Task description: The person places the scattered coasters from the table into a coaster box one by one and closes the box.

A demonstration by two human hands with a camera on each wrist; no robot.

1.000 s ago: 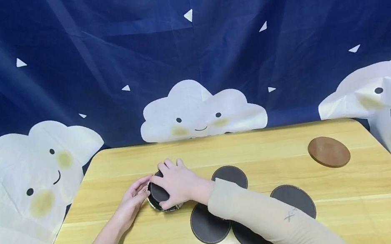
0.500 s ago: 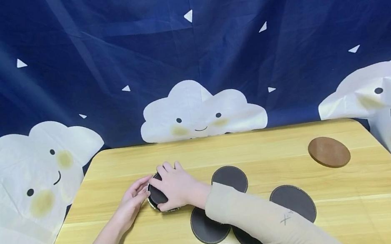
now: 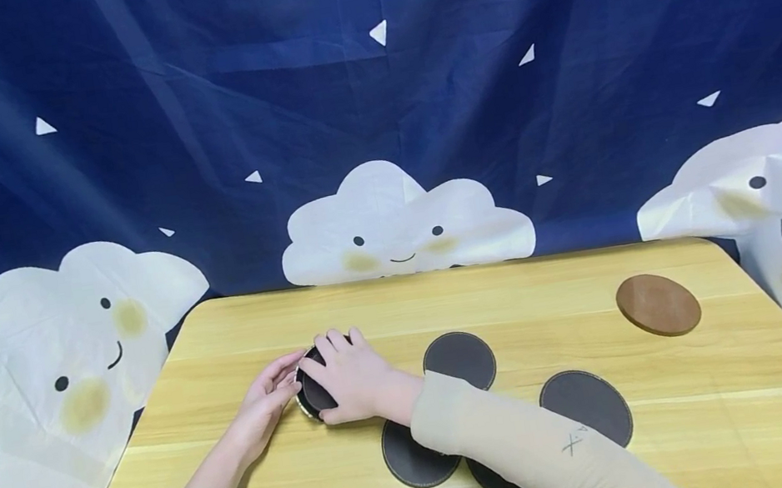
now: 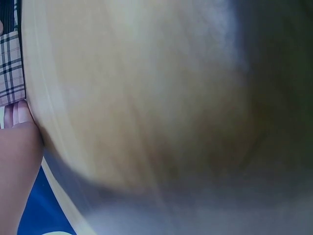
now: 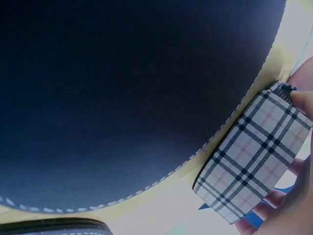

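At the left of the table in the head view stands a round plaid holder [image 5: 252, 154] with a dark inside. My left hand [image 3: 266, 402] grips its left side, thumb in front and fingers behind. From above, my right hand [image 3: 356, 380] reaches over the holder, its fingers spread and bent round a black round coaster [image 3: 316, 392] at the top. The palm hides much of coaster and holder. Part of the plaid wall [image 4: 11, 68] shows beside my left fingers in the left wrist view. In the right wrist view, fingers hold the holder's far side.
Several black stitched coasters [image 3: 459, 356] lie to the right, partly under my right sleeve [image 3: 510, 433]. A brown disc [image 3: 658, 305] lies at the back right of the wooden table [image 3: 751, 367]. Behind hangs a blue cloth [image 3: 369, 95] with clouds.
My right hand has shifted slightly, its fingertips now a little lower over the holder, and less of the holder's front wall shows. My left hand and the loose coasters have stayed put.
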